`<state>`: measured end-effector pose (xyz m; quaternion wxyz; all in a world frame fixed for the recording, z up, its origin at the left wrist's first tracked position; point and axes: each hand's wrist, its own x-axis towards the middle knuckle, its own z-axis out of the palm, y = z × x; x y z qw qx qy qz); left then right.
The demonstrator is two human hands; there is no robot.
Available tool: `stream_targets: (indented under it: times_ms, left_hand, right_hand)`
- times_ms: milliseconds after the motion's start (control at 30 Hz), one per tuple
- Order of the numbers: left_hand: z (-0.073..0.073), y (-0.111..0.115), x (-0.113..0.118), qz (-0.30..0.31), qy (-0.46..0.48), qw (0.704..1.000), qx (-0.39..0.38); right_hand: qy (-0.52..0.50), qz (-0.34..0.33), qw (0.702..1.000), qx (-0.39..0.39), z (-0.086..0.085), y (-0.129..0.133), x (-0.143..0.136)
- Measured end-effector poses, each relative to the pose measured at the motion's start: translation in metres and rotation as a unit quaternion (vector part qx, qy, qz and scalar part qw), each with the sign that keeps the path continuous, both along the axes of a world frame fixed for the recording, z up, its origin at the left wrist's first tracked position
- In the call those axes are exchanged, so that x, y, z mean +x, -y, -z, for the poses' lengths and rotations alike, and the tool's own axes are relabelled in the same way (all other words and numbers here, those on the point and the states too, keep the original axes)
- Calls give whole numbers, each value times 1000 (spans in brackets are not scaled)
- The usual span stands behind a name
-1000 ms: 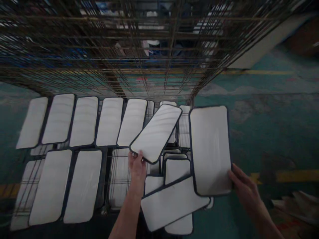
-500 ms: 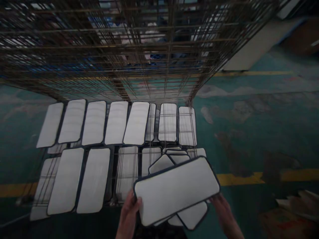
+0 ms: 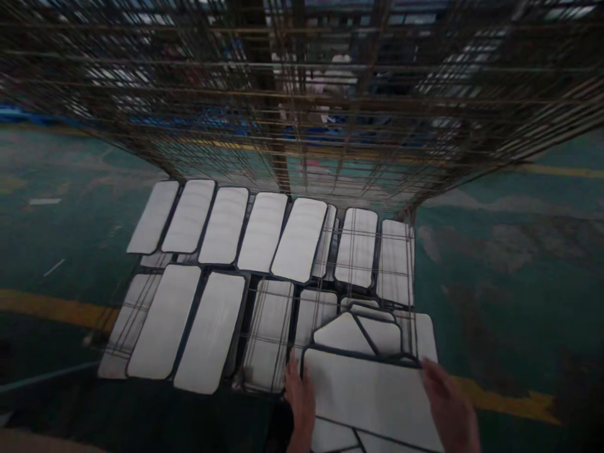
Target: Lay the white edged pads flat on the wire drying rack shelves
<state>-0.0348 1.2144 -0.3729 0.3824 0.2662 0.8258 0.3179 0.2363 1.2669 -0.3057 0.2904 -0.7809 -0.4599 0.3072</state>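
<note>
my left hand (image 3: 300, 402) and right hand (image 3: 448, 406) both grip the top white panel (image 3: 372, 393) | panel now lower, flat on the stack (image 3: 358, 333) by the wire rack (image 3: 302, 100)

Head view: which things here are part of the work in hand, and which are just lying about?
In hand:
left hand
right hand
top white panel held between them
loose panel pile
wire rack
laid-out panels

Lying about:
yellow floor line

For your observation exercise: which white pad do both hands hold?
The large pad lying crosswise at bottom centre, left hand and right hand on its ends; others lie lengthwise, untouched.
</note>
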Motion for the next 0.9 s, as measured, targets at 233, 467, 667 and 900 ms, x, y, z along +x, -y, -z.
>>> stream_targets:
  times_ms: [233,467,667,900]
  left_hand:
    - [2,-32,-99,-78,-234,969,9]
    - [14,-62,-209,97,-391,897,-182]
    - [2,-48,-223,179,-427,869,-177]
    - [-11,-44,-227,268,-456,829,-184]
  right_hand:
    - [165,-397,898,96,39,-177,-235]
    - [262,-534,796,112,42,-216,-264]
    - [269,-516,795,174,-63,-195,-156]
    - [58,-264,945,186,-95,43,-36]
